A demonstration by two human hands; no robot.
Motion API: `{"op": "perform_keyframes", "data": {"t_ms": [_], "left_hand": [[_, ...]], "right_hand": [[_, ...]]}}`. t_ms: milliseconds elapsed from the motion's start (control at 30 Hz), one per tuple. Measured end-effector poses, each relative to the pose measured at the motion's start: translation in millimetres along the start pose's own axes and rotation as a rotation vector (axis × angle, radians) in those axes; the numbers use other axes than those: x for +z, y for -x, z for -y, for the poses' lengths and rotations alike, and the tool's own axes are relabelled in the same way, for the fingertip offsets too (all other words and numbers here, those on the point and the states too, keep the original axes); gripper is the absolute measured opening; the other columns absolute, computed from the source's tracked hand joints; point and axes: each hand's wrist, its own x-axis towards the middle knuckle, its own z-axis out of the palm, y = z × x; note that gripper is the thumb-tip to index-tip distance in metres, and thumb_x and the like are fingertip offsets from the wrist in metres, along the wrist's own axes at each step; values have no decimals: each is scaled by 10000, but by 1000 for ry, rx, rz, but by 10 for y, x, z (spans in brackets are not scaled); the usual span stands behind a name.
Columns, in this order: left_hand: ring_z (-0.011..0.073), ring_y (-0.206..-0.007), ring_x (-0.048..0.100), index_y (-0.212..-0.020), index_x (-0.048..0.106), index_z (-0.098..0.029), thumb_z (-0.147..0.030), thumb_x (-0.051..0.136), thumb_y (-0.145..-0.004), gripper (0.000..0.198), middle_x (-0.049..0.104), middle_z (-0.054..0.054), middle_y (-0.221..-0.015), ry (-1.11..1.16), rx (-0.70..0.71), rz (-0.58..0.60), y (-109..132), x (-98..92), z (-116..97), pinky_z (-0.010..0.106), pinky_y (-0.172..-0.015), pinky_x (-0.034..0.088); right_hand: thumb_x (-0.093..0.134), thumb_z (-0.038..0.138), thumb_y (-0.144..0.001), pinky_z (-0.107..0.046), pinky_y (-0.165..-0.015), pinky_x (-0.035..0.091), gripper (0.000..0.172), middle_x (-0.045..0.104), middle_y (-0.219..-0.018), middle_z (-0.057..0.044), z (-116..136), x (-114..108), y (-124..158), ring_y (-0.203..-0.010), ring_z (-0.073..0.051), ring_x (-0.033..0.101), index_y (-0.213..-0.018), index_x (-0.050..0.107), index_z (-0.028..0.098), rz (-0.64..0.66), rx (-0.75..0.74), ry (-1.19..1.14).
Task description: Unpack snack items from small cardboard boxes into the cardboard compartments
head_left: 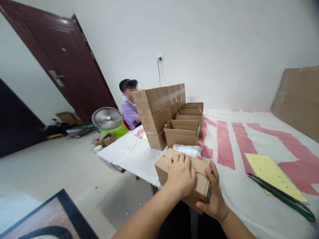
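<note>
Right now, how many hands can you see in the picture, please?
2: the left hand lies over the top of the box, and the right hand is at its right end. The other person's hands may be hidden behind the stacked boxes.

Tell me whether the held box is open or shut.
Shut on top: the box shows flaps lying flat, meeting at a seam, with the left grip resting over them.

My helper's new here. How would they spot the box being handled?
Find the red-patterned table, then its tall carton stack. Nearer the camera is a brown box. Unlike the open boxes beyond, it is closed, the left hand on top, the right hand gripping its end.
</note>
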Motion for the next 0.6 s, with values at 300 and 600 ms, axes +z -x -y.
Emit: {"op": "perform_keyframes", "data": {"t_ms": [300, 600], "left_hand": [[280, -1087, 501, -1094, 582, -194, -416, 462, -878, 332, 594, 100, -1175, 49, 199, 134, -99, -114, 269, 453, -947, 383], [191, -932, 599, -1018, 594, -207, -194, 424, -844, 244, 659, 61, -1009, 374, 152, 166, -211, -139, 638, 325, -841, 464]], "right_hand": [[631, 361, -704, -583, -1025, 313, 553, 282, -1431, -169, 239, -143, -230, -1337, -382, 266, -1181, 419, 178, 37, 12, 158], [588, 324, -740, -566, -1095, 214, 696, 377, -1466, -93, 645, -246, -749, -1353, -339, 289, -1395, 391, 192, 641, -23, 387]]}}
